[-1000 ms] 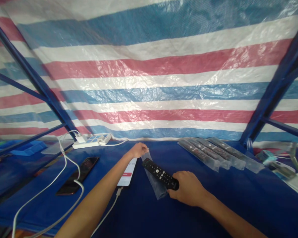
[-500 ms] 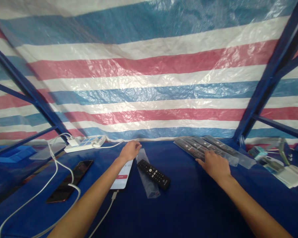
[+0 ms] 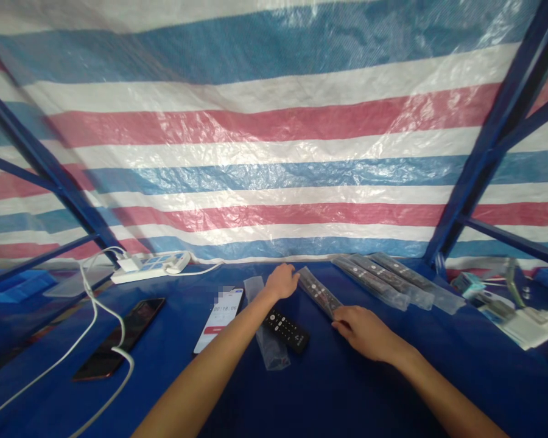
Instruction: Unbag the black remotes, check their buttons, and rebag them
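Right hand [image 3: 363, 331], lower centre-right of frame, fingers closed on the near end of a bagged remote [image 3: 320, 291]; left hand [image 3: 282, 281], centre, fingers curled onto the far end of the same bagged remote, so it is held at both ends, lying slantwise just above the cloth [image 3: 369, 389]; half a second ago the right hand was on the row of bagged remotes [image 3: 388, 277] at upper right and the left hand was by the phone, so one pack has come off the row to the centre; the bare remote [image 3: 287, 329] that the right hand gripped a second ago now lies let go, under the left forearm, beside its empty bag [image 3: 265, 331]; likely meaning: the bare one is finished with and a fresh pack is in hand. Outward: lit phone [image 3: 219, 311] left of the bag, dark phone [image 3: 116, 345] further left, white cable [image 3: 95, 316], power strip [image 3: 148, 266] at the far edge, striped tarp [image 3: 274, 152] behind.
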The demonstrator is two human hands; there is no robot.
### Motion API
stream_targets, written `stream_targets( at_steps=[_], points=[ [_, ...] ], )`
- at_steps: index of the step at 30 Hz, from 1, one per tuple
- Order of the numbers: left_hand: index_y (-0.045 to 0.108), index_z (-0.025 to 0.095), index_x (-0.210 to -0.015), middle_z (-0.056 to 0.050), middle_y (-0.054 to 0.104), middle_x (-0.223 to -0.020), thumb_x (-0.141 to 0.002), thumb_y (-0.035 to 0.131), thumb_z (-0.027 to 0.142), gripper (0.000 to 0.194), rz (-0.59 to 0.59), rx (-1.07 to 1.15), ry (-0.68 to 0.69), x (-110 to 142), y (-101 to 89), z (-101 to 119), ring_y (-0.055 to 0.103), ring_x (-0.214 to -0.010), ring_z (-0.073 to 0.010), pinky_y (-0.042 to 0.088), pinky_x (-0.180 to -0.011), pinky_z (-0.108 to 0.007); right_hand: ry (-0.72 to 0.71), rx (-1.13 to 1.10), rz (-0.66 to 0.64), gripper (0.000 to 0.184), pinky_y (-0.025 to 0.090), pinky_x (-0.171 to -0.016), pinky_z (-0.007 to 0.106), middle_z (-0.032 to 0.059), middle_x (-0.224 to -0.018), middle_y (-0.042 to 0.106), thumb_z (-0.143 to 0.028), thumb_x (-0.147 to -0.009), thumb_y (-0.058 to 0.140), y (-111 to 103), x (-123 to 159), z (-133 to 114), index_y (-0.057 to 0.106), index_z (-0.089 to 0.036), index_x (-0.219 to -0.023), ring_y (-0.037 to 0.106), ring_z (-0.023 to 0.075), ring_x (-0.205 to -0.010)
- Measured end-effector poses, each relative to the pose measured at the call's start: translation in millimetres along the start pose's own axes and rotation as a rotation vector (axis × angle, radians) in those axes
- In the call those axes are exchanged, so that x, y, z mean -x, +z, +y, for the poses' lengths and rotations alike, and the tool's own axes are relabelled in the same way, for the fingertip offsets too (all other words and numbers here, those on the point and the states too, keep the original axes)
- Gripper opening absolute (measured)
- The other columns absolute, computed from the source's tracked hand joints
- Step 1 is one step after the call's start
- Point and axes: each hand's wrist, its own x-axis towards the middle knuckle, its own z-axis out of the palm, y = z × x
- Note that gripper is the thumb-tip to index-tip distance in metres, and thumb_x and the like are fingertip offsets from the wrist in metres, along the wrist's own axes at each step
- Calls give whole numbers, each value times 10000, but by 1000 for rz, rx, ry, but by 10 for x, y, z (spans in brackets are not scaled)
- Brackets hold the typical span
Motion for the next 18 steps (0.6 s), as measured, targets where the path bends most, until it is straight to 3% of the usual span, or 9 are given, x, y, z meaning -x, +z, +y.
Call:
stream_targets(
  at_steps=[8,14,18],
  points=[
    [708,166,-886,-114,714,-963,-866,495,230,223,-13,41,-149,-159,153,9,648,-976,-220,471,-845,-271,30,-106,142,392,359,-600,244,20,-708,598,-385,-934,355,-69,43,166,550,-198,-651,560,147,-667],
    [637,107,-1060,-185,677,-1044,-817,506,107,277,38,12,-147,-135,155,100,630,-1032,-262,456,-886,-320,60,-121,228,410,353,-593,254,10,-665,585,-410,-931,343,-69,48,263,498,-210,-609,549,148,-645],
    [627,115,-1094,-170,679,-1042,-868,462,145,281,46,25,-136,-160,141,113,629,-1034,-250,457,-879,-307,73,-121,235,422,352,-588,258,13,-656,586,-426,-926,336,-72,59,277,495,-212,-599,550,153,-640]
  ],
)
